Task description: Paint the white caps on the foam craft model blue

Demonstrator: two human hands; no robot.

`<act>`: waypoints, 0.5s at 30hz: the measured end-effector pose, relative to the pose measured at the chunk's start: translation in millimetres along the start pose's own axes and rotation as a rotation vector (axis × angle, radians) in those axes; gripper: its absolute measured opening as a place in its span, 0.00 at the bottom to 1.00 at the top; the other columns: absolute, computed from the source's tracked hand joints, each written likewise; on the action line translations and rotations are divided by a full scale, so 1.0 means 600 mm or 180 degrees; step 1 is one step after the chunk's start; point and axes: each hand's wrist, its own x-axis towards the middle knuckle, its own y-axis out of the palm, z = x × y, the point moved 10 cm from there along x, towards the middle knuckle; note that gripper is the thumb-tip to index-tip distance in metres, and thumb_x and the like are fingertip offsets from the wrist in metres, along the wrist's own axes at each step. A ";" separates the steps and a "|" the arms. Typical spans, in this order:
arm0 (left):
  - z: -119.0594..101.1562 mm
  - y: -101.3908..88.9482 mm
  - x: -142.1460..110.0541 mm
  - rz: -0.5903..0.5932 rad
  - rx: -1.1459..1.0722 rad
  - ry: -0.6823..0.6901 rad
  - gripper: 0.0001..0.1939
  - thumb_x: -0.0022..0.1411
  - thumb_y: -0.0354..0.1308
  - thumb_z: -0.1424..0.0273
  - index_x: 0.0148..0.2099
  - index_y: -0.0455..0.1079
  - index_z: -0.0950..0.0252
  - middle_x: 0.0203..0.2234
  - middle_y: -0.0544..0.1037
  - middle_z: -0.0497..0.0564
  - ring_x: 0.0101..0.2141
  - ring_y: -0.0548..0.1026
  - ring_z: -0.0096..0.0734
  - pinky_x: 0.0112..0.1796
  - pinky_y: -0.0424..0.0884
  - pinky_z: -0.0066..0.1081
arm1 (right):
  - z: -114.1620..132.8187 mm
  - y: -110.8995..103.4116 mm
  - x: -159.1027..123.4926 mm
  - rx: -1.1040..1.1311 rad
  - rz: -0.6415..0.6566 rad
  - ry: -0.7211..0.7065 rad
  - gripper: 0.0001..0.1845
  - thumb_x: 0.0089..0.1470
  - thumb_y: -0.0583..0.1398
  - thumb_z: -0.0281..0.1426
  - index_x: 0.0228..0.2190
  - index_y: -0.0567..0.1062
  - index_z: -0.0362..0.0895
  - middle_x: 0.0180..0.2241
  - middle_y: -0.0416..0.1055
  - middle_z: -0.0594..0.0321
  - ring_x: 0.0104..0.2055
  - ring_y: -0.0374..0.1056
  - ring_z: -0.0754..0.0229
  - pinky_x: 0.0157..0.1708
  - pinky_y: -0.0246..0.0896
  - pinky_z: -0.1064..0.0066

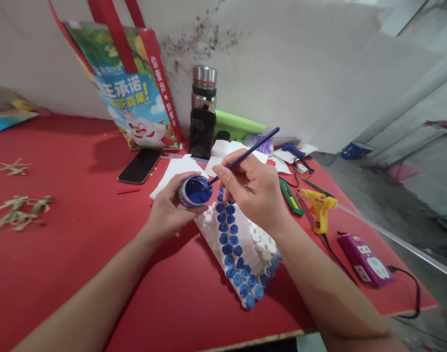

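Note:
My left hand (171,208) is wrapped round a small tub of blue paint (186,196), tilted so its inside shows. Between the fingers and thumb of my right hand (255,190) is a paintbrush (258,145) with a dark blue handle; its lower end reaches into the mouth of the tub. Beneath both hands lies a white board (247,226) edged with small round pieces. Those in the left and bottom rows (234,239) are painted blue, the bottom ones lighter. The white round pieces (262,242) at the right are unpainted. My right hand covers the board's upper part.
On the red table (80,274) lie a phone (139,166), a yellow glue gun (321,208), a green cutter (291,197) and a purple power box (366,261) with a cord. A bottle (203,115) and a shopping bag (135,98) stand by the wall. Straw pieces (21,212) lie left.

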 end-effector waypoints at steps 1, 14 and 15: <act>0.000 0.000 0.000 0.0001 -0.0006 -0.0007 0.35 0.51 0.82 0.64 0.61 0.78 0.58 0.58 0.84 0.57 0.57 0.83 0.54 0.61 0.80 0.52 | 0.002 0.000 0.000 -0.0012 -0.0002 -0.0016 0.23 0.69 0.67 0.55 0.38 0.72 0.50 0.23 0.68 0.73 0.21 0.66 0.66 0.22 0.60 0.70; 0.003 0.000 0.000 0.0003 -0.0057 -0.0053 0.37 0.51 0.83 0.63 0.61 0.78 0.58 0.58 0.84 0.57 0.56 0.84 0.53 0.58 0.82 0.50 | 0.005 -0.001 -0.001 -0.0129 -0.0008 -0.0103 0.21 0.72 0.64 0.52 0.37 0.71 0.49 0.24 0.70 0.71 0.22 0.66 0.65 0.24 0.60 0.68; 0.003 0.000 0.000 0.0012 -0.0070 -0.0062 0.37 0.50 0.83 0.63 0.61 0.77 0.58 0.57 0.84 0.57 0.55 0.84 0.53 0.58 0.82 0.50 | 0.004 0.000 -0.001 -0.0130 -0.0003 -0.0113 0.20 0.72 0.65 0.51 0.37 0.71 0.49 0.24 0.70 0.71 0.22 0.66 0.65 0.24 0.61 0.68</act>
